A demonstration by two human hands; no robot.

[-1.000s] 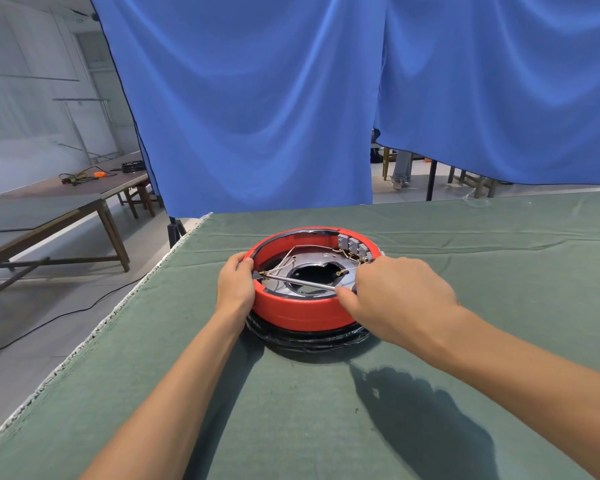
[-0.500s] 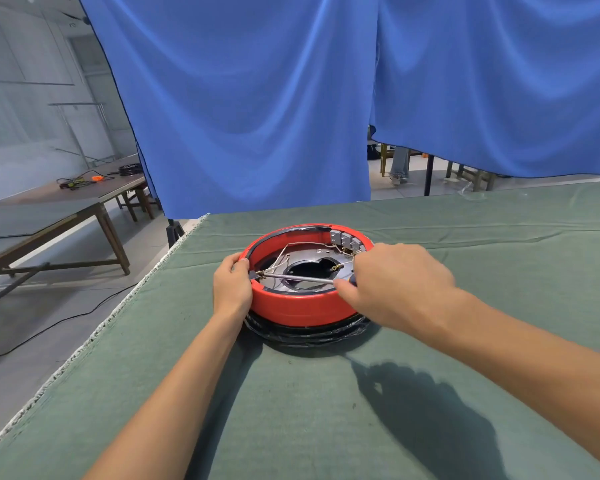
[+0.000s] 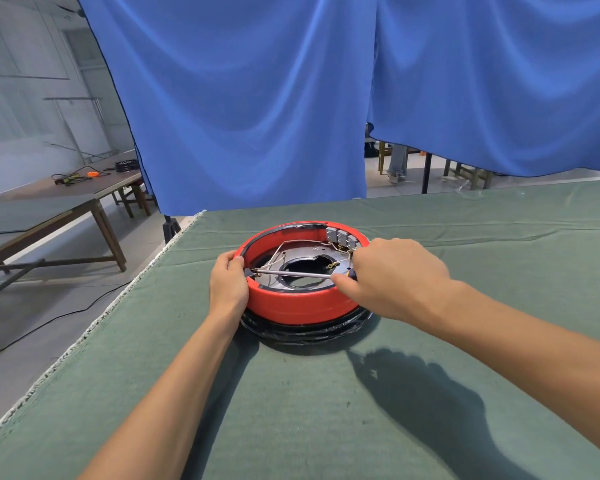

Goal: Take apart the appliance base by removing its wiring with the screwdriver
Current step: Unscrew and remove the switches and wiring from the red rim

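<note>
Plainly, from the head view, the appliance base, a red ring with a black band beneath it, sits on the green cloth of the table, a little left of the middle and toward the far edge. The left hand grips the ring's left rim, fingers curled over the lip. The right hand is wrapped round the handle of the screwdriver, whose shaft lies nearly level across the metal plate inside, its tip at the left inner wall just beside the left fingers. Thin wiring loops over the plate toward the grey terminal blocks at the far right rim. The chief risk, as I judge it, is a slip: the tip points straight at the steadying hand, so a hard push could drive it into a finger. A level shaft also seats poorly in a screw head and may cam out or snag a wire. Whether the tip actually sits in a screw cannot be told. The base could also slide on the cloth if the left grip loosens.
</note>
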